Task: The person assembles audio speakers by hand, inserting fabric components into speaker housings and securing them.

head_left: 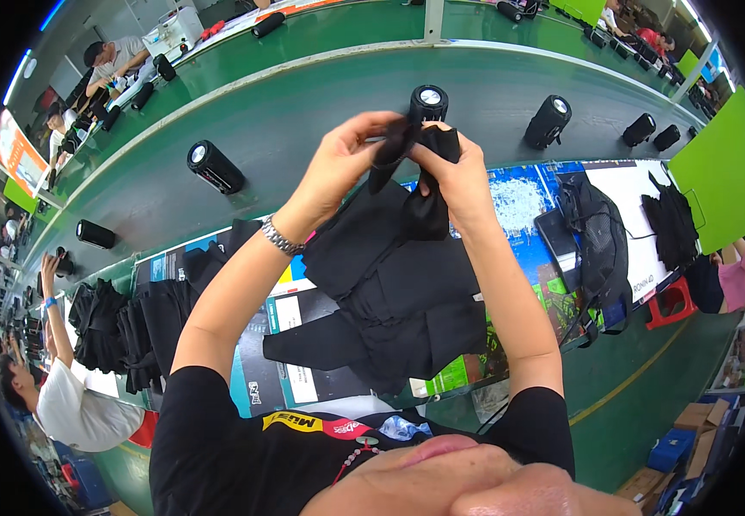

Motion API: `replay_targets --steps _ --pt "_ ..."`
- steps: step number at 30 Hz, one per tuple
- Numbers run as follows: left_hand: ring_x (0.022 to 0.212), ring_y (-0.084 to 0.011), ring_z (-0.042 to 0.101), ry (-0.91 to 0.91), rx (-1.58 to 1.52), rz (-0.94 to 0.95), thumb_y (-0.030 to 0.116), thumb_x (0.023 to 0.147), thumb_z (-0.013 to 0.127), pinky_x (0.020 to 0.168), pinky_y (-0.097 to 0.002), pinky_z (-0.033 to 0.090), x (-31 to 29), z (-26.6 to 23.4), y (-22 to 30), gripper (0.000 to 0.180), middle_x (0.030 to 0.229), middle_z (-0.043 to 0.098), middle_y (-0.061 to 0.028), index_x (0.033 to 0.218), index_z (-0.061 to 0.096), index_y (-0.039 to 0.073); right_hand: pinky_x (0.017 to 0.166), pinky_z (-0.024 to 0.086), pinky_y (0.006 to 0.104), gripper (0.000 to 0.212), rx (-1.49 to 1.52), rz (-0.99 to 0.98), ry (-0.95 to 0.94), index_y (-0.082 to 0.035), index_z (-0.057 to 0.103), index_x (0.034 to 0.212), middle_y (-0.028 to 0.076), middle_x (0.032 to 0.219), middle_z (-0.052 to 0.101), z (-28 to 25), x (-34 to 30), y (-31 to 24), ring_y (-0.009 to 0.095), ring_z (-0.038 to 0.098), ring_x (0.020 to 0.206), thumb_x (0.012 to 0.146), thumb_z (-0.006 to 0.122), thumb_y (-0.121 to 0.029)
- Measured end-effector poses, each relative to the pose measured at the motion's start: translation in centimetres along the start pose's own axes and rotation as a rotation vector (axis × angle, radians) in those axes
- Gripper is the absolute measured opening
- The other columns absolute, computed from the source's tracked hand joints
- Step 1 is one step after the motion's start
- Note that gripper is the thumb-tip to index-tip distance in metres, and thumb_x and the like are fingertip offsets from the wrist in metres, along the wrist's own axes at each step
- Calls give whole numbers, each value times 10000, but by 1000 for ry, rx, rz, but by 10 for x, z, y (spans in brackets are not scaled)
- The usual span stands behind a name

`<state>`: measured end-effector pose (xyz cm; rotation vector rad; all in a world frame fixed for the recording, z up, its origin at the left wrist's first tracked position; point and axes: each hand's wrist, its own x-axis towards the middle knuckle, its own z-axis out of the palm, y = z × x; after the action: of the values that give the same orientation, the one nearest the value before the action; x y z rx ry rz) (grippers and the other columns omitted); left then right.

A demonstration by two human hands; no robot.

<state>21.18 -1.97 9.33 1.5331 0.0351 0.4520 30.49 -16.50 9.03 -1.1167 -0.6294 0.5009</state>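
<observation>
Left hand (pixel 359 148): grip clamped on black cloth (pixel 395 148). Right hand (pixel 462 174): grip clamped on black cloth too; whether one piece, cannot tell. Cloth between hands, just near side of black cylinder (pixel 429 101). Dark fabric pile (pixel 389 288) nearer, on worktop (pixel 518 206).
</observation>
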Motion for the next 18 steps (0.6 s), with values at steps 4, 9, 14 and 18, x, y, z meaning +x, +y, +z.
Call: replay_targets --steps 4,9,14,18 --pt "950 -111 602 19 58 2 162 908 640 885 -257 465 20 -5 -13 202 1042 653 -72 1040 642 9 457 385 217 112 -180 -7 53 -37 662 926 -7 670 587 -17 7 6 51 510 530 863 661 -130" --pt "956 -92 590 -65 -115 -20 194 943 597 897 -246 456 34 2 -36 253 1026 634 -34 1126 590 20 460 382 220 114 -269 97 138 -31 666 898 -16 664 580 -32 12 14 53 501 517 860 654 -138" --pt "855 -46 581 -176 -232 -194 233 931 621 773 -206 461 38 6 -39 287 967 641 -15 1131 605 27 468 374 200 128 -336 19 75 -41 668 909 -11 687 592 -37 14 7 45 493 523 805 712 -102" --pt "835 -46 593 -215 -208 -235 222 928 624 756 -201 478 41 6 -36 240 940 652 -17 1057 622 20 448 381 223 163 -200 116 39 -17 651 901 10 700 605 -37 10 -2 66 498 497 778 736 -81"
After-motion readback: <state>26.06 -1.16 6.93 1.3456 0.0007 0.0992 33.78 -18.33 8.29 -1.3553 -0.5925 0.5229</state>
